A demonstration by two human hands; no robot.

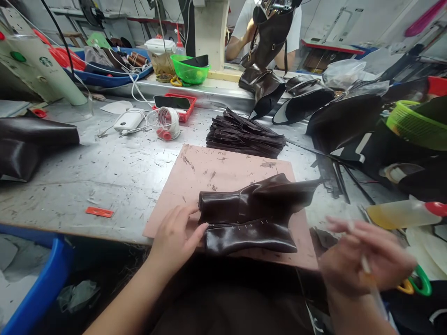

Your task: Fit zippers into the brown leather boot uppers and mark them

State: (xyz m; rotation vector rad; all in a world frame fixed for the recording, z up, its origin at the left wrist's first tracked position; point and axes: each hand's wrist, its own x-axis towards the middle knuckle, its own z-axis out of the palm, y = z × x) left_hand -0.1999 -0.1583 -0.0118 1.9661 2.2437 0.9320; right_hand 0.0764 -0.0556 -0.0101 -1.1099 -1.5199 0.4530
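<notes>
- head camera, looking down: our left hand [176, 237] lies flat and open at the near edge of the table [122, 167], its fingertips and thumb touching the left end of a folded dark brown leather upper [251, 214].
- we see the leather upper lying on a pink cutting board [216, 177], towards its near right corner, glossy, with a row of pale stitches along its lower fold.
- our right hand [366, 260] hovers off to the right of the board, clear of the leather; it is blurred, but its fingers look pinched together on a thin pale stick [365, 265].
- behind the board sits a fanned stack of dark leather strips [244, 135]; further dark uppers lie heaped at the far right.
- near our right hand lie a yellow bottle with a red cap [405, 214] and scissors with green and yellow handles [417, 281].
- at the back left we note a phone in a red tray [174, 102], a white power bank [129, 120] and a green basket [190, 70].
- a small orange tag [99, 212] lies on the bare table left of the board, above a blue bin [45, 288].
- across the table another person [240, 32] holds up a dark boot.
</notes>
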